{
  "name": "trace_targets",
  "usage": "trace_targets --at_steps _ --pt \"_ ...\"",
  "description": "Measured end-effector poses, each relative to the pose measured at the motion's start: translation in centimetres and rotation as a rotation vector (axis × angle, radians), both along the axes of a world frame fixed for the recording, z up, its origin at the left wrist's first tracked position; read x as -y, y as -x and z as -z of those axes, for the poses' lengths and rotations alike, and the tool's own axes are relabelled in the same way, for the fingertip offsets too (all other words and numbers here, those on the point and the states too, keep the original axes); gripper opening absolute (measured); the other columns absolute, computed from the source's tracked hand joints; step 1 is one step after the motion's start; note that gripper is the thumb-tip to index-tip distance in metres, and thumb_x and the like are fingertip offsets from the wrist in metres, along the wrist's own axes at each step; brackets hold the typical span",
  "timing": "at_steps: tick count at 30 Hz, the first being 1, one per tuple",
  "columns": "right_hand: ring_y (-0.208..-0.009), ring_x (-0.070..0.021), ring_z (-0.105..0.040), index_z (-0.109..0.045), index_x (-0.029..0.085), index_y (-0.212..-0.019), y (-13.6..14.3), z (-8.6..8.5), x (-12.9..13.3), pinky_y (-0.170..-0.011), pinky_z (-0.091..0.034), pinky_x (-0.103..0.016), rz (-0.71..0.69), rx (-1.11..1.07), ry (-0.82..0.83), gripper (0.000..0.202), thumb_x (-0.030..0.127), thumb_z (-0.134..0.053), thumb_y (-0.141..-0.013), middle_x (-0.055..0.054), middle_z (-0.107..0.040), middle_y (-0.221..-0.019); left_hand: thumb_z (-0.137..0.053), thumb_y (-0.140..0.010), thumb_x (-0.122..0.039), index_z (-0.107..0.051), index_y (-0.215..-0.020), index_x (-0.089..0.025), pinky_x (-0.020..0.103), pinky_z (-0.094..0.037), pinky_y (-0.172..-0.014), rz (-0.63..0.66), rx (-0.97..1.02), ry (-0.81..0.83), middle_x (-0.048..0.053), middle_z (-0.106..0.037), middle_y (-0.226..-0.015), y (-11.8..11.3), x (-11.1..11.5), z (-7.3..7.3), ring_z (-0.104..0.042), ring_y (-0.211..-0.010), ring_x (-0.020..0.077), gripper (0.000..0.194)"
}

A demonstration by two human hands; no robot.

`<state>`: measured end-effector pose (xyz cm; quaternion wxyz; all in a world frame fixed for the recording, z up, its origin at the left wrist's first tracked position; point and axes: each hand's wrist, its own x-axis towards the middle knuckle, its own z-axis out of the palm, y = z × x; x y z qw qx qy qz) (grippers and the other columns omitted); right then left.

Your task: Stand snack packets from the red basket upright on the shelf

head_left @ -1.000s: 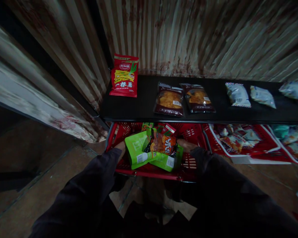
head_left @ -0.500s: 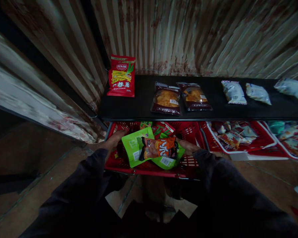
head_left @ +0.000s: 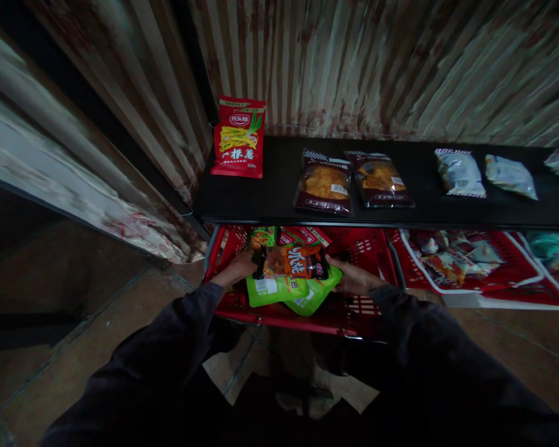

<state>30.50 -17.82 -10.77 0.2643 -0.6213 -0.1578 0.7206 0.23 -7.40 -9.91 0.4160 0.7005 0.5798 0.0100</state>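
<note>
An orange-and-black snack packet point(head_left: 291, 262) lies across two bright green pouches point(head_left: 274, 290) over a red shopping basket point(head_left: 298, 321). My left hand point(head_left: 239, 268) is closed at the packet's black left end, its fingertips partly hidden. At the opposite end, my right hand point(head_left: 354, 274) has its thumb side against the packet. The tip of the right-hand green pouch point(head_left: 311, 298) touches that palm, and some of the right fingers are out of sight. Behind these, red packets point(head_left: 305, 236) and a green-and-yellow packet point(head_left: 263, 237) sit in the basket.
Above the basket's back edge runs a black shelf point(head_left: 261, 202). On it are a red snack bag point(head_left: 240, 138) standing upright, two brown-wrapped packs point(head_left: 325, 184) and several whitish packets point(head_left: 460, 174). More red baskets point(head_left: 517, 282) with packets stand to the right. A dark post rises at left.
My left hand has moved from the left green pouch's edge to the orange packet's left end. That pouch now tilts lower, beneath the packet. The view has shifted slightly left.
</note>
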Motion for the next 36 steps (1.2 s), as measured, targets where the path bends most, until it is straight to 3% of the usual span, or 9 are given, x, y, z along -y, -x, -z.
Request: trace_targets --at_steps 5,11,17,22,25,28,30,32,36 --pt "-0.072 -0.0143 -0.065 -0.067 0.021 -0.087 0.6 -0.2 -0.3 -0.062 -0.054 -0.023 0.081 0.027 0.016 0.017 0.038 -0.065 -0.089 -0.004 -0.075 -0.081 -0.055 -0.084 -0.018 -0.069 -0.111 -0.016 0.027 -0.053 -0.084 -0.047 -0.23 -0.182 0.01 -0.073 -0.107 0.3 -1.6 -1.9 -0.069 -0.1 0.0228 0.03" --pt "-0.075 -0.0122 -0.066 -0.07 0.021 -0.086 1.9 -0.5 -0.7 -0.057 -0.052 -0.018 0.177 0.002 -0.078 0.005 0.018 -0.066 -0.085 -0.002 -0.076 -0.091 -0.047 -0.089 -0.015 -0.061 -0.123 -0.009 0.039 -0.051 -0.095 -0.07 -0.406 -0.49 0.022 -0.059 -0.128 1.0 -1.9 -4.5 -0.063 -0.114 0.033 0.037" --pt "-0.071 -0.0128 -0.066 -0.071 0.02 -0.082 1.8 0.3 -0.8 -0.051 -0.052 -0.017 0.193 0.022 -0.108 0.006 0.016 -0.066 -0.084 -0.003 -0.076 -0.085 -0.039 -0.092 -0.015 -0.056 -0.129 -0.008 0.042 -0.051 -0.096 -0.004 -0.421 -0.516 0.024 -0.052 -0.134 0.9 -1.2 -3.5 -0.059 -0.118 0.0337 0.041" --pt "-0.073 -0.0135 -0.066 -0.072 0.02 -0.084 1.6 0.7 -0.7 -0.052 -0.053 -0.017 0.178 -0.006 -0.145 0.006 0.018 -0.067 -0.083 -0.004 -0.076 -0.088 -0.041 -0.092 -0.015 -0.053 -0.135 -0.009 0.043 -0.039 -0.112 0.14 -0.355 -0.517 0.022 -0.048 -0.144 0.3 -0.4 -2.5 -0.048 -0.134 0.0311 0.045" --pt "-0.072 -0.0125 -0.065 -0.071 0.021 -0.083 1.8 0.2 -0.9 -0.051 -0.052 -0.015 0.216 0.009 -0.124 0.007 0.017 -0.066 -0.084 -0.003 -0.075 -0.086 -0.039 -0.09 -0.01 -0.051 -0.137 -0.008 0.042 -0.045 -0.106 0.128 -0.337 -0.435 0.022 -0.047 -0.146 0.1 -0.2 -3.0 -0.052 -0.13 0.0315 0.049" --pt "-0.08 -0.0141 -0.066 -0.07 0.024 -0.089 2.2 -0.2 -1.3 -0.058 -0.056 -0.018 0.25 0.007 -0.145 0.006 0.023 -0.065 -0.086 -0.002 -0.075 -0.093 -0.036 -0.092 -0.013 -0.05 -0.138 -0.008 0.044 -0.042 -0.109 0.083 -0.273 -0.548 0.02 -0.053 -0.142 -0.4 0.2 -3.9 -0.05 -0.131 0.0312 0.048" --pt "-0.087 -0.0158 -0.067 -0.069 0.025 -0.096 2.5 -0.3 -1.5 -0.065 -0.059 -0.021 0.251 -0.01 -0.188 0.01 0.029 -0.065 -0.087 -0.003 -0.074 -0.098 -0.034 -0.096 -0.022 -0.052 -0.137 -0.01 0.043 -0.037 -0.114 0.148 -0.174 -0.603 0.017 -0.053 -0.143 -1.0 1.0 -4.2 -0.048 -0.134 0.0281 0.046" --pt "-0.092 -0.0169 -0.067 -0.068 0.026 -0.1 2.9 -0.3 -1.7 -0.072 -0.06 -0.025 0.245 -0.022 -0.21 0.014 0.033 -0.065 -0.088 -0.003 -0.074 -0.102 -0.039 -0.097 -0.033 -0.051 -0.138 -0.013 0.043 -0.03 -0.118 0.324 -0.076 -0.576 0.015 -0.046 -0.151 -1.8 1.9 -4.0 -0.039 -0.141 0.0265 0.047" --pt "-0.096 -0.0165 -0.067 -0.067 0.028 -0.099 3.4 -0.5 -1.8 -0.079 -0.06 -0.028 0.225 -0.034 -0.233 0.011 0.031 -0.064 -0.089 -0.002 -0.073 -0.104 -0.058 -0.088 -0.04 -0.036 -0.15 -0.015 0.049 -0.017 -0.122 0.541 -0.102 -0.463 0.015 -0.025 -0.162 -2.4 2.9 -2.5 -0.016 -0.151 0.0302 0.07"
